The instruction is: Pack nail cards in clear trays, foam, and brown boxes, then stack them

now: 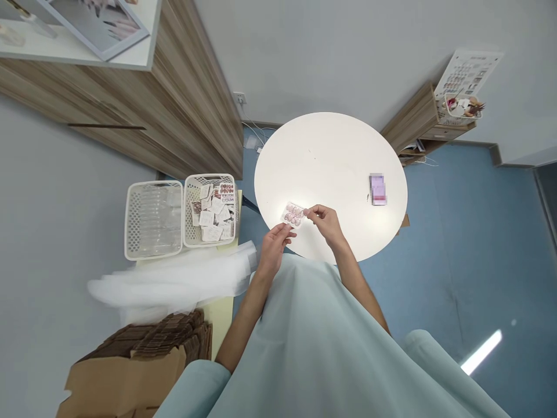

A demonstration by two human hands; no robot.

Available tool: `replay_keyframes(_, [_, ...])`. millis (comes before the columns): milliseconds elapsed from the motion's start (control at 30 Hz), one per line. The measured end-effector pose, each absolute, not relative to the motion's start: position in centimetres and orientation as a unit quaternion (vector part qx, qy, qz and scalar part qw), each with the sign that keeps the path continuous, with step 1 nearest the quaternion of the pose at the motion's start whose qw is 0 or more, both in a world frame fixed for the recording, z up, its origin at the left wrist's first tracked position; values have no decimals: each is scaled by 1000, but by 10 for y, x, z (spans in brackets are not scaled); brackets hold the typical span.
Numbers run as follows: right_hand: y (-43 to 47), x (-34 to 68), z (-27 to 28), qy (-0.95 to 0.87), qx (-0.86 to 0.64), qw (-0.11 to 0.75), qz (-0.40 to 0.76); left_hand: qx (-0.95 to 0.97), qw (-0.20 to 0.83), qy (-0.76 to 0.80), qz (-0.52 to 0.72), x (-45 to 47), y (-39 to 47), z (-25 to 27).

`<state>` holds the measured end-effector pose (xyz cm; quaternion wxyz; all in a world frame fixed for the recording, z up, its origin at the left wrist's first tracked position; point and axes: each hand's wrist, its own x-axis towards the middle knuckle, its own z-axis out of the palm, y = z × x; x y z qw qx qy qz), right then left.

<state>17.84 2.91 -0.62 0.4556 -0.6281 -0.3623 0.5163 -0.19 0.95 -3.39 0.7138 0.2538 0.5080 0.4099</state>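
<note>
A small set of pink press-on nails (293, 215) in a clear tray is held over the near left part of the white oval table (331, 145). My left hand (275, 247) grips the tray's lower edge between thumb and fingers. At the upper right corner, my right hand (324, 222) pinches the same tray with thumb and forefinger. Several glossy nails show in rows, but finer detail is too small to make out. A purple and pink item (378, 190), blurred out, lies on the right side of the table.
Left of the table stand a white basket (187, 232) of nail packs and another basket (127, 226) of clear trays. Nearer are a roll of white wrap (174, 281) and folded cardboard (126, 377). A wooden cabinet (195, 98) rises behind; a small shelf (413, 119) stands back right.
</note>
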Motion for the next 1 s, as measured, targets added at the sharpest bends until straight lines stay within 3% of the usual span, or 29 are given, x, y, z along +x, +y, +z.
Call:
replay_keyframes(400, [12,186,-11,-387,-619,413,545,255,674,546,427,7,9,-37])
replay_keyframes(767, [-23,149,-52,-360,-597,345,628,248,645,570,445,9,13,-56])
replay_keyframes(867, [-22,152,-48,-380,-644,322,580,269,608,599,447,6,13,-58])
replay_keyframes(1000, [-21,150,-37,-463,-711,339,406,284,566,627,453,4,10,-62])
